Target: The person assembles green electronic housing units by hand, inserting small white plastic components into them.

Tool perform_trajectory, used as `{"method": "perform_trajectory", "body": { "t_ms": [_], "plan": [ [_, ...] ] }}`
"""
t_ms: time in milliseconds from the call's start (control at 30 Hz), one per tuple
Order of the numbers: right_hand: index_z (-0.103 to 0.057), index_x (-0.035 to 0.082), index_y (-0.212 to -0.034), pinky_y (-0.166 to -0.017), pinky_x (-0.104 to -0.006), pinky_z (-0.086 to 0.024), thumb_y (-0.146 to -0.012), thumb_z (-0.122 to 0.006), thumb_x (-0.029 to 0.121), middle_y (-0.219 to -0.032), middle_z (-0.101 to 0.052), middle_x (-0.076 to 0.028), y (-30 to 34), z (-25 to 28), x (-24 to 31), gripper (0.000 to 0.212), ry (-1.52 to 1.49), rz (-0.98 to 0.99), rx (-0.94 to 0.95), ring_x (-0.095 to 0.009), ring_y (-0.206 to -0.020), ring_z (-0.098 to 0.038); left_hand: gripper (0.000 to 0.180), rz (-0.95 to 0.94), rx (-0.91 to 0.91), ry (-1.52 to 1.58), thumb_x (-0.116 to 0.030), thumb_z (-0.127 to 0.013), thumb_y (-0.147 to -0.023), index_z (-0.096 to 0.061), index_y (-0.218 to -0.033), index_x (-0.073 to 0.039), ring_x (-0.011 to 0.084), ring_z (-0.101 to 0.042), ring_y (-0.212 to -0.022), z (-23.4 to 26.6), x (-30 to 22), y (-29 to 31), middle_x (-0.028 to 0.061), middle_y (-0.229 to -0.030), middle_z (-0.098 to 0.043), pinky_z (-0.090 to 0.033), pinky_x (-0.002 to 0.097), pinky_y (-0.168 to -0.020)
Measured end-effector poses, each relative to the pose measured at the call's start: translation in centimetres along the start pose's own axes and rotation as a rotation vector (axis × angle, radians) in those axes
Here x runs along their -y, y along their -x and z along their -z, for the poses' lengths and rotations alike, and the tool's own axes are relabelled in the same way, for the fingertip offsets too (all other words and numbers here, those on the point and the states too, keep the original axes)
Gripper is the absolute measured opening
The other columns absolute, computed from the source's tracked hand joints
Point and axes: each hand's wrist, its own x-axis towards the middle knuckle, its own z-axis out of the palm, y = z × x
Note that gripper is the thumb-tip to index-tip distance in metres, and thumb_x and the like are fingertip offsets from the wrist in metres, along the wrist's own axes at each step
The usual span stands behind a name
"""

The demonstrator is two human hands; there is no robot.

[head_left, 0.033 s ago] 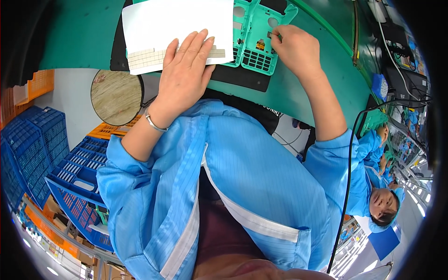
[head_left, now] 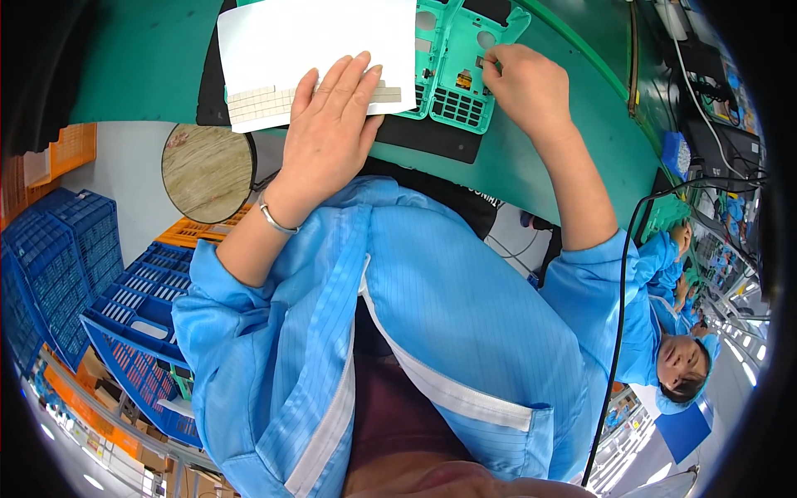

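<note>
My left hand [head_left: 332, 124] lies flat with fingers stretched out on a white sheet [head_left: 315, 41]. Rows of small beige-grey rectangular pads [head_left: 257, 104] run along the sheet's near edge, partly under those fingers. To the right, a green plastic housing [head_left: 457, 50] lies open in two halves, with grilles of dark slots at its near end. The sheet covers part of the left half. My right hand [head_left: 531, 87] is closed in a pinch at the right half's inner side. A small dark piece shows at the fingertips; what exactly they grip is too small to name.
A black mat [head_left: 432, 139] lies under the housing on the green table [head_left: 141, 58]. Below left are a round stool [head_left: 207, 174] and stacked blue crates [head_left: 141, 307]. A black cable [head_left: 624, 290] hangs at right, where a co-worker in blue [head_left: 656, 266] sits.
</note>
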Motion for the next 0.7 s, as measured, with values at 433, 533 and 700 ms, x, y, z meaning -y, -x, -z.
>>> {"method": "perform_trajectory", "body": {
  "t_ms": [433,533,700],
  "plan": [
    [-0.068,0.011,-0.087,-0.06,-0.0367,-0.051,-0.079,-0.06,0.017,-0.08,-0.064,-0.005,-0.5,1.0,4.1,0.013,-0.334,0.04,-0.061,-0.025,-0.074,-0.063,0.067,-0.008,-0.077,0.063,-0.012,-0.067,-0.079,-0.036,-0.138,-0.003,0.0266,-0.044,-0.126,0.2,0.3,0.3,0.0129,-0.134,-0.048,-0.028,0.0431,-0.107],
    [-0.067,0.009,-0.082,-0.062,-0.0375,-0.051,-0.08,-0.06,0.016,-0.079,-0.064,-0.006,-1.3,1.4,7.7,0.01,-0.459,0.162,0.049,-0.025,-0.073,-0.063,0.07,-0.006,-0.078,0.089,-0.012,-0.067,-0.08,-0.033,-0.139,-0.002,0.0276,-0.043,-0.127,0.0,0.4,0.3,0.0142,-0.133,-0.049,-0.027,0.0429,-0.107],
    [-0.064,0.007,-0.075,-0.059,-0.0386,-0.051,-0.079,-0.06,0.015,-0.074,-0.062,-0.006,-2.3,0.1,8.5,0.01,-0.365,0.255,0.067,-0.025,-0.07,-0.062,0.073,-0.002,-0.068,0.093,-0.012,-0.068,-0.078,-0.03,-0.14,-0.002,0.0273,-0.044,-0.126,-0.3,0.2,0.2,0.0145,-0.131,-0.05,-0.027,0.0426,-0.107]
  ]
}}
